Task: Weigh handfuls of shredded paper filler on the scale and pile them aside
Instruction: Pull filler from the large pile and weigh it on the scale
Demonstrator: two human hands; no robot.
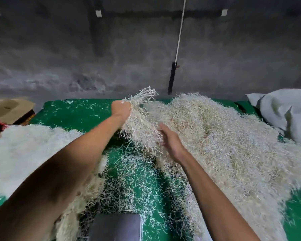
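Left grip (121,108) clutches filler clump (141,122); right grip (170,140) spread; big pile (224,136) beside.

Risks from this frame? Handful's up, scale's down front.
1. The handful gripped by the left hand trails strands still tangled with the big heap, so extra may drag along.
2. Loose shreds litter the green mat around the scale platform; strays landing there could skew readings.

Single head-worn wide-angle view, looking forward and down over green table (80,112); both forearms enter from bottom edge; grey wall (59,49) fills upper half; close range.
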